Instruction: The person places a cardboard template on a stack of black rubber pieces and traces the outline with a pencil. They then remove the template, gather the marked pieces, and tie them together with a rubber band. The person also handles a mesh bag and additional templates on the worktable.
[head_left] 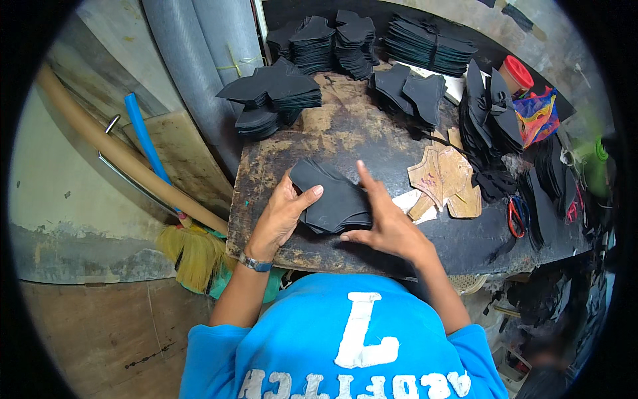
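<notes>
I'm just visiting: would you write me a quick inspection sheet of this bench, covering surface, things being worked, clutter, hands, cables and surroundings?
Surface: worn dark worktable, stained and scuffed.
Job's things: small stack of black cut pieces lying on the table between both hands.
Clutter: more black piles at the back; tan templates; red-handled scissors; red-lidded jar; colourful bag.
Grips: left hand on the stack's left edge, thumb on top; right hand against its right side, index finger raised.
Cables: nothing seen.
Surroundings: broom, blue pipe and grey rolls to the left.
</notes>
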`<state>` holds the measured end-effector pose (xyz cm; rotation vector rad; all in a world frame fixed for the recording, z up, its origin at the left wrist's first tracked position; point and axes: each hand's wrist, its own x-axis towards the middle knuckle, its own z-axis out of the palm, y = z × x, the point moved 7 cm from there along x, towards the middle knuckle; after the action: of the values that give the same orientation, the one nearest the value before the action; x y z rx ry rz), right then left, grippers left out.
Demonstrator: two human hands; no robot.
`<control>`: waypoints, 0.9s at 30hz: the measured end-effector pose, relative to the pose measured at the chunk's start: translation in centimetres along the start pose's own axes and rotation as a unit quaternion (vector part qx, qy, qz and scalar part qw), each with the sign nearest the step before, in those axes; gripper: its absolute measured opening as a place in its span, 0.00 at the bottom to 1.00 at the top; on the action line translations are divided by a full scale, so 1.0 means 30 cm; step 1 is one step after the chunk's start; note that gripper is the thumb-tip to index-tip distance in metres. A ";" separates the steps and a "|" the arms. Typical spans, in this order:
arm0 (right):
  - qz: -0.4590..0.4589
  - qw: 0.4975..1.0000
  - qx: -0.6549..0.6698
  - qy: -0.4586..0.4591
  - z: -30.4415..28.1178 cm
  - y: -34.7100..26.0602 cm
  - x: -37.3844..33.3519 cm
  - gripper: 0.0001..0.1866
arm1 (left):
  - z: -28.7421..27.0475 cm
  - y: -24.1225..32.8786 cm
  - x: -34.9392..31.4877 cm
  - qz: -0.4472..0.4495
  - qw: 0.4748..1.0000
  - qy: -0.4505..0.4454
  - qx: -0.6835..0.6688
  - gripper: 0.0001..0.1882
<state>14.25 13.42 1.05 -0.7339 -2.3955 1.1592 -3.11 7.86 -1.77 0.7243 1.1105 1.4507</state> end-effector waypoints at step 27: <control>0.110 0.983 0.131 -0.071 0.017 0.041 -0.018 0.40 | -0.037 -0.053 -0.144 0.002 0.995 -0.097 -0.013 0.43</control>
<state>14.77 13.44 -0.30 -0.8672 -2.2514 1.6318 -2.64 3.33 -3.02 0.8312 0.9402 1.3628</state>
